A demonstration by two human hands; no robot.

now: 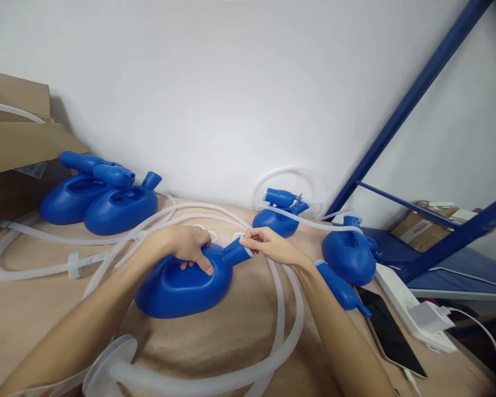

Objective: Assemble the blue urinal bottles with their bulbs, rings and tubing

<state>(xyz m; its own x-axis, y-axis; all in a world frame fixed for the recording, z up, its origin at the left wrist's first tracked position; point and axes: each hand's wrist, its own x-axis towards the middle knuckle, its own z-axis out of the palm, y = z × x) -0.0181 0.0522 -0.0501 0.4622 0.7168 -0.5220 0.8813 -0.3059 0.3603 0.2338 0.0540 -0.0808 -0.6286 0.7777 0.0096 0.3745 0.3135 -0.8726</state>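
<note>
A blue plastic urinal bottle [186, 295] lies in front of me on the brown table, its neck [233, 255] angled up to the right. My left hand [190, 248] is wrapped over the handle at the top, thumb on the near side. At the bottle's mouth, the fingers of my right hand [268, 244] pinch the rim, where a thin white ring [249, 252] shows. Part of that ring is hidden by the fingers. Just behind the bottle lie loose white rings [212, 236].
Translucent hoses [295, 309] loop across the table, one with a round flange [111, 361]. More blue bottles stand at the left [119, 215] and right [349, 259]. A cardboard box [16, 143] is at left; a phone [391, 333] and power strip [413, 314] lie right.
</note>
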